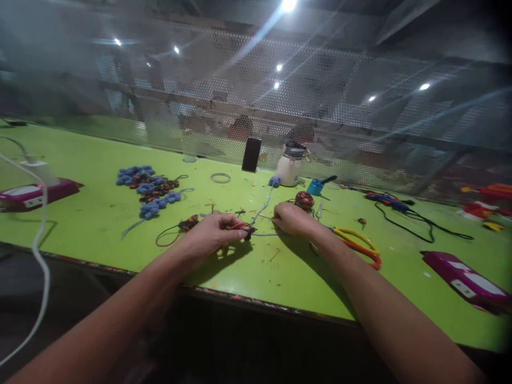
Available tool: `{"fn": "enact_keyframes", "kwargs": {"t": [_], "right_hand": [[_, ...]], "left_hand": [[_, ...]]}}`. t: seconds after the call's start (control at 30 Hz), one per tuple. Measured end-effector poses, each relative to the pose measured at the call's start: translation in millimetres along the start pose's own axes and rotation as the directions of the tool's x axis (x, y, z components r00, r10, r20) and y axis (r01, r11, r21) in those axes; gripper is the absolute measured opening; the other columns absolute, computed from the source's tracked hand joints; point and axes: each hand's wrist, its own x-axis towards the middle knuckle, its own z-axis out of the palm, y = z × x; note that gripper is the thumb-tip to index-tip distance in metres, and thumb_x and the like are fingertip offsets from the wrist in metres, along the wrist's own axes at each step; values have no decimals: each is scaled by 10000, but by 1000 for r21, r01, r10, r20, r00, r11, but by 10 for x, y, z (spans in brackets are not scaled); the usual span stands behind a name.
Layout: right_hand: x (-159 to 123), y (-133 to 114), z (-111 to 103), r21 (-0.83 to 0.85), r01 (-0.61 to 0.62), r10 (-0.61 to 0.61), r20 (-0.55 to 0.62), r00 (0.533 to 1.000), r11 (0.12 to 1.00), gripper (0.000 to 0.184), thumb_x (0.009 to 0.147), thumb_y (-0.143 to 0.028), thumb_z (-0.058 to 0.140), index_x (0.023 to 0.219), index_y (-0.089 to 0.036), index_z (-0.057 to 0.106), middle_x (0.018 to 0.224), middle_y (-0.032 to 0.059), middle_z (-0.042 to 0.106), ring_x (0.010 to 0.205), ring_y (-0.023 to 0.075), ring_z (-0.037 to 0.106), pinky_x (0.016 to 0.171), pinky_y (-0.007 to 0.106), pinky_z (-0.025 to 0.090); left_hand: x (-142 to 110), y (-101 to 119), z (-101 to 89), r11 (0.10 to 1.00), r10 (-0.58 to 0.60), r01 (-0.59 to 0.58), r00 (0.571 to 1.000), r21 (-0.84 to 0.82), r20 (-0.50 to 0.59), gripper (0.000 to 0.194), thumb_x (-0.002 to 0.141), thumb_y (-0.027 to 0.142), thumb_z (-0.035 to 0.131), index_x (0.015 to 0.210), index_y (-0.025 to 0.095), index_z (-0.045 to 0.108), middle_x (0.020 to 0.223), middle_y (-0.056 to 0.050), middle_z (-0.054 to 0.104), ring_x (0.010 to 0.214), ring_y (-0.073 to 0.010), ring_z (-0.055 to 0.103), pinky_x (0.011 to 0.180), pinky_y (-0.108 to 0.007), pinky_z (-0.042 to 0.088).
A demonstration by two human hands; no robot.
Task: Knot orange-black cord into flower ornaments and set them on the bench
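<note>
You work with both arms stretched over a lime-green bench (240,266), your left hand (224,232) pinching a small dark-and-red yarn piece (248,231) between thumb and fingers, just above the surface near the front edge. Your right hand (290,217), fingers curled closed, grips a thin hook (264,216) pointing toward that piece. A blue yarn strand (262,210) runs from it to a small blue ball (274,182) beside a pale jug (290,168). Scissors with yellow and orange handles (360,245) lie partly behind your right forearm, and blue crocheted pieces (148,186) sit in a cluster to the left.
</note>
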Motion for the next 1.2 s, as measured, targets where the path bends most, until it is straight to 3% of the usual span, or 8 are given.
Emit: {"fn": "enact_keyframes", "kwargs": {"t": [0.2,0.3,0.37,0.43,0.5,0.73,0.93,1.2], "right_hand": [[-5,109,35,74,-11,16,-65,998,997,77,718,-144,525,773,-146,580,743,89,625,675,179,539,551,248,313],[-62,118,-74,128,4,12,-124,992,992,76,757,-146,492,792,-152,559,743,61,617,684,158,533,578,241,342],[-147,72,-217,222,55,-15,-180,983,973,84,798,-191,473,823,-158,546,716,39,596,649,141,526,578,241,361],[-255,-13,-370,438,187,-80,-250,965,879,111,822,-249,478,855,-166,544,672,17,565,592,126,516,563,247,377],[-351,-114,-484,530,264,-161,-232,959,806,136,816,-293,509,836,-173,570,630,4,542,541,113,490,533,247,374],[-423,-292,-486,528,349,-379,-54,924,774,137,769,-280,582,766,-164,656,689,28,628,619,123,531,577,234,404],[-446,-339,-505,595,380,-430,-64,901,708,109,764,-227,588,762,-148,662,675,23,621,624,120,549,595,230,425],[-474,-348,-533,652,326,-397,-40,917,685,121,760,-252,605,766,-145,661,668,24,613,608,113,534,561,219,415]], "left_hand": [[-32,21,30,992,12,3,993,125,-119,230,631,301,680,772,130,621,724,-42,587,547,-95,444,491,-229,288],[-43,39,43,985,1,19,993,169,-116,220,650,305,656,780,129,631,711,-33,587,533,-91,431,490,-226,281],[-51,42,41,987,5,9,997,162,-82,216,669,310,641,787,129,632,694,-30,586,527,-88,426,489,-224,275],[-64,40,35,989,1,5,999,148,-41,224,680,315,634,805,129,634,693,-31,589,516,-86,420,476,-225,265],[-81,36,28,991,-7,6,1000,135,6,238,679,323,640,825,134,637,683,-29,590,497,-84,412,462,-225,257],[-119,35,-27,985,82,-101,987,138,141,204,713,343,633,816,168,630,804,-36,630,619,-119,517,540,-232,341],[-129,27,-49,981,138,-164,967,108,214,173,755,310,596,852,171,633,855,-53,646,739,-150,565,666,-261,405],[-165,19,-83,977,173,-194,964,89,203,158,768,290,590,848,160,630,862,-64,642,766,-158,573,681,-265,422]]}}
